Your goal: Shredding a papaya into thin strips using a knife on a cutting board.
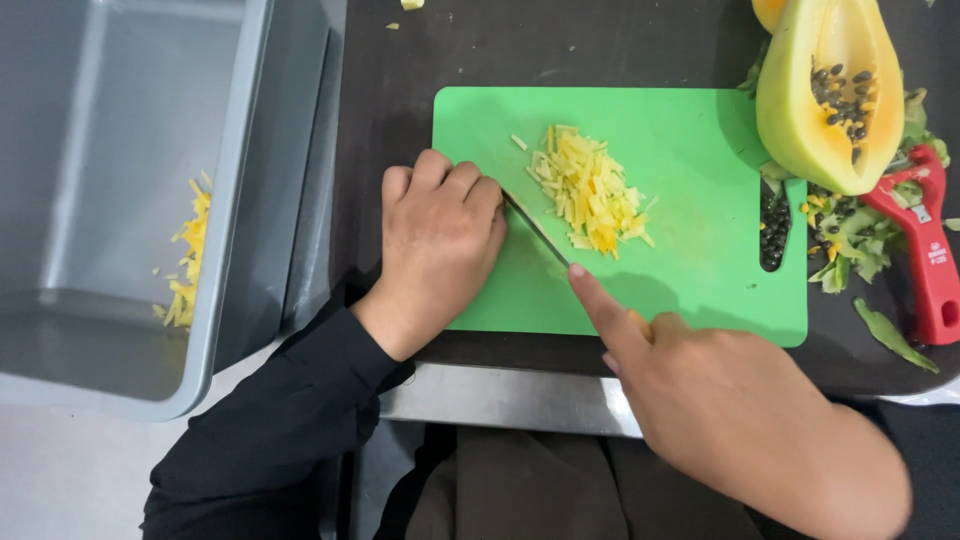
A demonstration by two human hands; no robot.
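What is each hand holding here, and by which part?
The right hand holds a knife by its handle, forefinger along the spine. The left hand, knuckles curled, rests on the board; any hold is hidden.

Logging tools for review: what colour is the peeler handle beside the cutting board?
Red; the peeler shows in the head view, right of the green cutting board.

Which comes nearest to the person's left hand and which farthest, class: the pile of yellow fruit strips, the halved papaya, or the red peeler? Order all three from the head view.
From the left hand:
1. Pile of yellow fruit strips, just right of it on the green board.
2. Halved papaya, upper right, past the board's edge.
3. Red peeler, far right.
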